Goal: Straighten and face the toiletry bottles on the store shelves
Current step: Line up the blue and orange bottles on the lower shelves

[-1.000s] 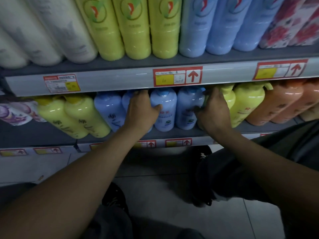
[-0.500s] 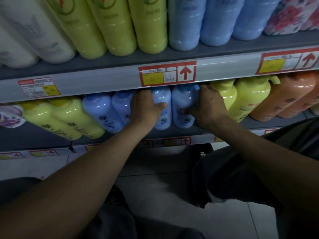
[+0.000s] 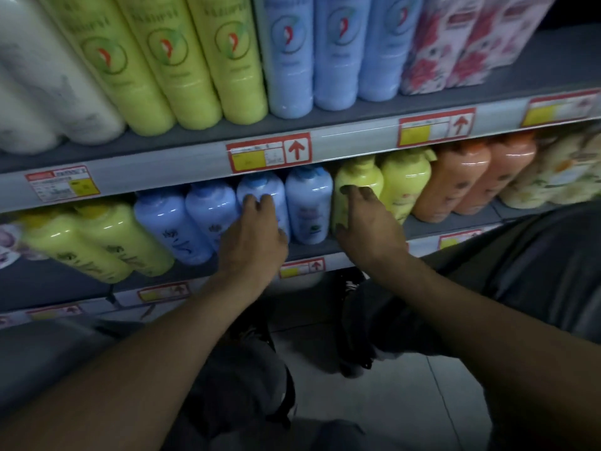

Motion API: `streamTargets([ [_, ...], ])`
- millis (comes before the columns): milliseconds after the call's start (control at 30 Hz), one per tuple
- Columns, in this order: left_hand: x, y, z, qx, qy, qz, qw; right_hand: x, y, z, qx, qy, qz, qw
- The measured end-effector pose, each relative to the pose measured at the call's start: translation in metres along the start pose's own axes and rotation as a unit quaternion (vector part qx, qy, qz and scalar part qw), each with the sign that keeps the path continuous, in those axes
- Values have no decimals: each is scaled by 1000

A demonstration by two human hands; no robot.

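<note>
Facing the lower shelf (image 3: pixel 422 226) mid-row, two bottles in hand at once.

- left grip (image 3: pixel 257 242): cups the blue bottle (image 3: pixel 260 187). Fingers are bent over its front, thumb down by its right flank.
- right grip (image 3: pixel 367 229): lies on the yellow bottle (image 3: pixel 357 175). Fingers are near straight against the front, thumb spread low on its left side. Reads as a press, not a wrap, but blur makes that a soft call.
- Both bottles stand at the shelf front, with one more blue bottle (image 3: pixel 309 203) between them, touching or nearly so.

Risks, my read:
- The row is packed tight. Twisting either bottle likely drags that middle blue bottle off-face through friction.
- Glossy skins and a flat right grip mean the yellow one could slip or rotate short.
- Bottle tops sit right under the price rail (image 3: pixel 195 164). Lifting or tipping forward could catch a pump on it.
- The yellow pair (image 3: pixel 107 242) at far left appears to lean, though that may be lens distortion. A sideways shove along the row could push them over further.

Can't make out:
- Most caps and pumps, which are hidden behind the price rail.
- Label print, which is too smeared to confirm what faces front.
- Anything behind the front row.
- Bases of the held bottles, which are covered by the hands.
- Left edge of the shelf, which is motion-blurred.
</note>
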State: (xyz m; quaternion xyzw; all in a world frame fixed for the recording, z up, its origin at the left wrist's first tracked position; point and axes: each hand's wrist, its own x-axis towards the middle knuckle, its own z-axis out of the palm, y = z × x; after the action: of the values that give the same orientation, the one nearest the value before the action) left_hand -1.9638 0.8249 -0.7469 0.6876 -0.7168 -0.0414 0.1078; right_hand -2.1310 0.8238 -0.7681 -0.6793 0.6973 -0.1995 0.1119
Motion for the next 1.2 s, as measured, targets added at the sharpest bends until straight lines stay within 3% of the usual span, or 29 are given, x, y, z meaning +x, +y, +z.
streamTargets([
  [100, -5, 33, -5, 47, -4, 108, 993, -26, 17, -27, -104, -5, 12, 995],
  [300, -8, 73, -9, 48, -3, 169, 984, -28, 56, -80, -205, -29, 47, 977],
  [567, 30, 91, 15, -85, 13, 53, 995, 21, 106, -83, -56, -55, 108, 991],
  [833, 51, 129, 54, -159, -2, 5, 987, 45, 149, -42, 9, -24, 81, 996],
  [933, 56, 138, 61, -169, 15, -14, 985, 52, 143, -41, 49, 4, 74, 996],
  [1200, 61, 142, 69, -147, 35, -8, 988, 68, 140, -30, 59, -25, 89, 994],
])
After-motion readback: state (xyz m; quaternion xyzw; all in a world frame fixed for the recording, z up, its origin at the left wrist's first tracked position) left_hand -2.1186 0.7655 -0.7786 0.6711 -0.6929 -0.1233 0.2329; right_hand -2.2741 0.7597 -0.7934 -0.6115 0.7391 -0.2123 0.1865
